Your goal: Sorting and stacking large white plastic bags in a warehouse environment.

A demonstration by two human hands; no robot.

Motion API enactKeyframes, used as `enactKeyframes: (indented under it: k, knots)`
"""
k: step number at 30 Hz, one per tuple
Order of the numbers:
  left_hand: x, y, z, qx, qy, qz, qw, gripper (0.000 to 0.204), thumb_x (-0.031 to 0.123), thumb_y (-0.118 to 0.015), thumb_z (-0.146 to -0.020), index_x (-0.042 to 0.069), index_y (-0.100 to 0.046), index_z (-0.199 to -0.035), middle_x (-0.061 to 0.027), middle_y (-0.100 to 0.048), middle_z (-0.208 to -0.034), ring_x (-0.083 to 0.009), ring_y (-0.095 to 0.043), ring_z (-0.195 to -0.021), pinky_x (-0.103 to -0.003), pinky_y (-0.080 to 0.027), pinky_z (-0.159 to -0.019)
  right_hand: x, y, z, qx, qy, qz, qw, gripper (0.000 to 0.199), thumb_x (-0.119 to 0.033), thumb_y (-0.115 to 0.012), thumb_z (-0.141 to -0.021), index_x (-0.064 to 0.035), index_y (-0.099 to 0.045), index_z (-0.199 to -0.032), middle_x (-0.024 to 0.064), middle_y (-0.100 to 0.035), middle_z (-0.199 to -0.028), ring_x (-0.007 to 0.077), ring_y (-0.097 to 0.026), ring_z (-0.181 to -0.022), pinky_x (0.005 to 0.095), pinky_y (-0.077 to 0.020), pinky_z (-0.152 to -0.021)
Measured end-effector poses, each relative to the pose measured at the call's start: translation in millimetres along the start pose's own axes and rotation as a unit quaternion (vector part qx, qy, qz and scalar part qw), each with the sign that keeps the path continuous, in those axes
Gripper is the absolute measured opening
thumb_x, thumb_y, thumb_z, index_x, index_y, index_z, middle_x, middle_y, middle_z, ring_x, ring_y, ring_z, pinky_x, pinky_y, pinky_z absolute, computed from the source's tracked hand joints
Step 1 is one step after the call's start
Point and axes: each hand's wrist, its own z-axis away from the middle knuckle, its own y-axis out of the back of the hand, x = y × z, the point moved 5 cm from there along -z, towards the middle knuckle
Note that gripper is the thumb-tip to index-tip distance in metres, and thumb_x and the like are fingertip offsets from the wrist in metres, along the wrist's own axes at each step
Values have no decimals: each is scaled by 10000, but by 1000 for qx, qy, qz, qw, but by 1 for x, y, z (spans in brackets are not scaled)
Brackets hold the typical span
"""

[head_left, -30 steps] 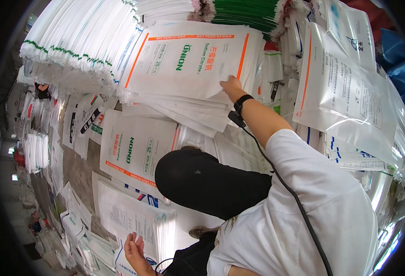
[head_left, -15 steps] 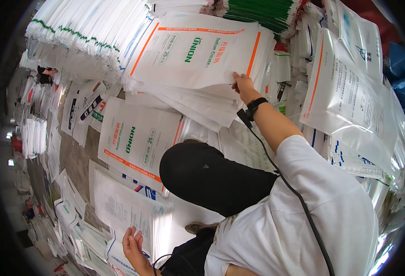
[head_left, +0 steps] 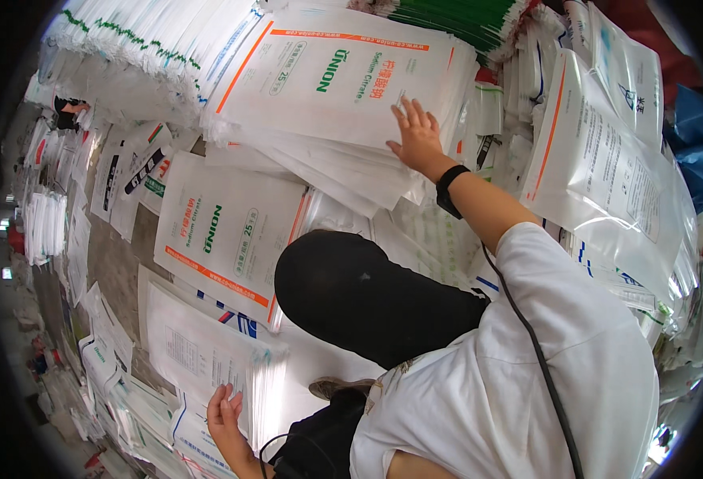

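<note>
A stack of flat white woven sacks [head_left: 319, 56] with orange stripes and green and orange print lies in front of me. My right hand [head_left: 417, 137], with a black band at its wrist, rests with spread fingers on the near right part of the top sack. Below the top, the stack's near edges fan out in loose layers. Down at the left, my left hand [head_left: 225, 413] has its fingers loosely bent and apart, with nothing visible in them. It is beside a stack of white sacks [head_left: 180, 347] with pale grey print; whether it touches them I cannot tell.
A similar orange-striped sack pile [head_left: 231, 231] lies left of my black-trousered knee [head_left: 327, 279]. At the far left rises a tall stack of white sacks [head_left: 144, 56] with green edging. Glossy clear-white sacks [head_left: 599, 168] lean at right, by a blue sheet [head_left: 696, 152].
My right hand has let go of the top sack's edge and its fingers have spread out over the sack. The left hand stays about where it was. The view has shifted slightly.
</note>
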Motion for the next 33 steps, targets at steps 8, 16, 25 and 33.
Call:
enactKeyframes:
  k: [8,16,25,33]
  knots:
    - [-18,8,-3,7,24,6,1000,410,236,-509,-1049,-42,-536,-1349,-228,-603,-1306,-275,-644,-1093,-351,-504,-977,1,-59,3,-67,57,57,994,484,-234,-700,-816,-7,-576,-1226,203,-519,-1309,341,-489,-1233,477,-451,-994]
    - [-12,11,-6,12,20,-29,999,400,234,-510,-1051,-33,-544,-1346,-203,-616,-1295,-260,-640,-1094,-349,-490,-986,3,-57,-43,-229,162,35,959,213,-88,-584,-841,-18,-693,-1010,196,-705,-961,372,-680,-910,441,-540,-816]
    - [-13,8,-1,5,16,-46,999,429,264,-518,-1047,-28,-539,-1361,-211,-617,-1304,-264,-639,-1110,-354,-483,-988,6,-9,-50,-182,122,-111,969,301,-291,-599,-946,-80,-705,-1133,141,-728,-1043,313,-680,-997,423,-520,-883]
    - [-7,5,2,14,22,-67,997,410,220,-507,-1046,-49,-533,-1355,-225,-609,-1304,-271,-638,-1111,-357,-487,-997,120,-74,4,44,-383,-343,857,276,-130,-518,-982,-53,-695,-1180,142,-718,-1093,238,-702,-905,354,-574,-791]
